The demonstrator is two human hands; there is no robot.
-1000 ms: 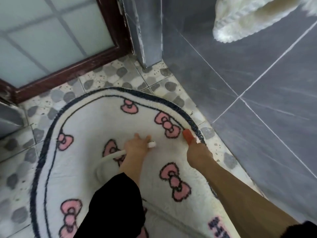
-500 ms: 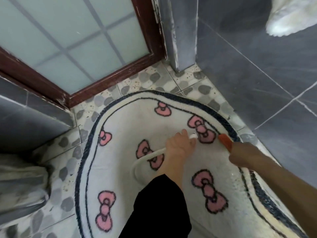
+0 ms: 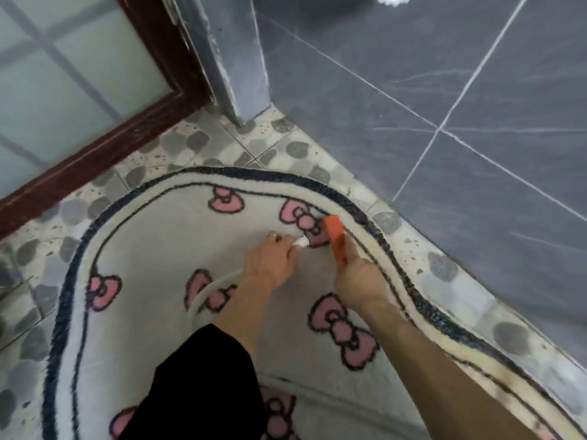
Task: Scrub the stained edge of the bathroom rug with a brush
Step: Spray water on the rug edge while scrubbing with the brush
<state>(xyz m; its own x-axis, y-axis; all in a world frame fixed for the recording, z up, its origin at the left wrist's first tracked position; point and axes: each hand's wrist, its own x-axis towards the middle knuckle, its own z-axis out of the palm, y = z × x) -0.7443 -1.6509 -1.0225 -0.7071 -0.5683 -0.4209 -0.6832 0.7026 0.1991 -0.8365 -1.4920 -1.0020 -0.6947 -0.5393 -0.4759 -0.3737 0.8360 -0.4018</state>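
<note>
Orange brush (image 3: 334,238) sits at the right side of the rug (image 3: 158,249), its far end down by the inner dark line, just beside a pink bow (image 3: 300,217) and just inside the cream edge band (image 3: 374,239). Bristles are hidden, so actual contact with the pile cannot be confirmed. The right hand (image 3: 359,281) has its fingers wrapped round the near end of the brush, a full firm hold, with the far half sticking out. The left hand (image 3: 270,265) is curled round the end of a white hose (image 3: 206,293), whose tip points at the same spot; whether water is flowing cannot be told. The band looks yellowed and dirty nearer and further right (image 3: 476,354). Judgement: the brush looks stiff, light plastic, likely slick when wet, best taken along its back or near end as here, pressing downward. The rug looks soft, floppy and heavy if soaked, and its edge could bunch or slide on the tile, so it needs pinning flat close to the strokes. Around it are pebble-pattern floor tiles (image 3: 197,144), a grey wall (image 3: 444,74) on the right, a brown door frame (image 3: 95,160) far left and a black sleeve (image 3: 203,382) near.
</note>
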